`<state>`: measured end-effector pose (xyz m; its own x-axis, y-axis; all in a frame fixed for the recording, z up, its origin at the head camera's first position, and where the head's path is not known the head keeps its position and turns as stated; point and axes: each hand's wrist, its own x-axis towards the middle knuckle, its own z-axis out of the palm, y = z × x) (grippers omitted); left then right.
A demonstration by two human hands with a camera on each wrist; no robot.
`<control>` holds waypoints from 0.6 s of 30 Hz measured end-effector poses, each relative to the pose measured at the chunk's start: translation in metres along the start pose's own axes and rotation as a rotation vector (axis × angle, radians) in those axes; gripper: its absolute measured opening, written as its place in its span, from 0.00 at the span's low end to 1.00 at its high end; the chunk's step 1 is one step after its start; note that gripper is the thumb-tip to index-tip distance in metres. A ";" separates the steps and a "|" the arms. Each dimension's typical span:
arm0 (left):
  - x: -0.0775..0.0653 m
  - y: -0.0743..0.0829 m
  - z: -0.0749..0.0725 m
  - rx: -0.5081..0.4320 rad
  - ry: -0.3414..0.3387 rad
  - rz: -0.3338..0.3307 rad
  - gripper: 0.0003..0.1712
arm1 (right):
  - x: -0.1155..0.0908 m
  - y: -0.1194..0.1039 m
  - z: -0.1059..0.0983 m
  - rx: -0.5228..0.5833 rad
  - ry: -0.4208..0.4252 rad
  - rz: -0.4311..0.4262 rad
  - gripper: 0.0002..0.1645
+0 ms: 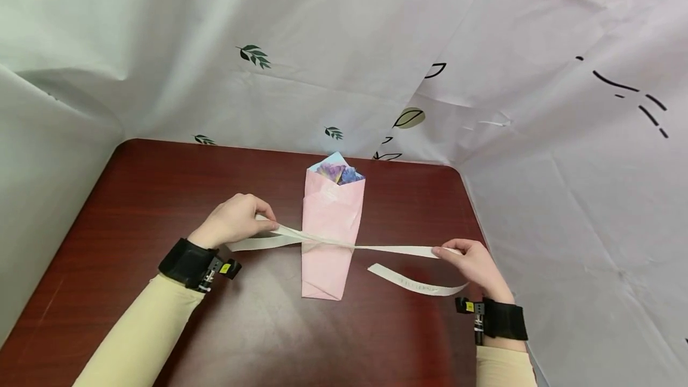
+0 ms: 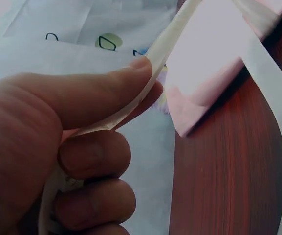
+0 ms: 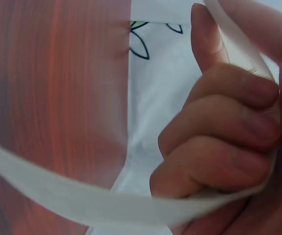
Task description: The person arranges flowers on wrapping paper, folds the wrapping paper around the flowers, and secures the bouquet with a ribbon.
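A small bouquet wrapped in pink paper lies on the dark red table, its purple and blue flowers showing at the top. A white ribbon crosses the lower half of the wrapping and is stretched to both sides. To the left, my left hand pinches one length of it between thumb and forefinger, other fingers curled in. My right hand grips the other length at the right, and its loose tail curves back over the table. Another stretch of ribbon hangs below the left hand.
The brown-red table has rounded far corners. White sheeting with leaf prints rises behind it and along both sides. Black straps with small cameras sit on the left wrist and the right wrist.
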<state>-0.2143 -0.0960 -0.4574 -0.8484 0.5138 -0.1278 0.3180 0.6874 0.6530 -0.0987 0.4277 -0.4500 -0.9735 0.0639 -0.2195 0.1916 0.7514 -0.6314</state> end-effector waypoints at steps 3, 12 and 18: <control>-0.001 -0.005 0.001 0.006 -0.008 -0.024 0.03 | 0.002 0.008 0.003 -0.004 0.003 0.042 0.20; -0.006 -0.026 0.015 0.034 -0.048 -0.101 0.06 | 0.006 0.032 0.019 -0.097 0.012 0.105 0.19; -0.008 -0.031 0.021 0.047 -0.042 -0.106 0.08 | 0.007 0.036 0.028 -0.145 0.010 0.116 0.18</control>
<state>-0.2086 -0.1106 -0.4927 -0.8599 0.4577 -0.2259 0.2481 0.7616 0.5987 -0.0950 0.4370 -0.4953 -0.9472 0.1618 -0.2767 0.2836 0.8254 -0.4881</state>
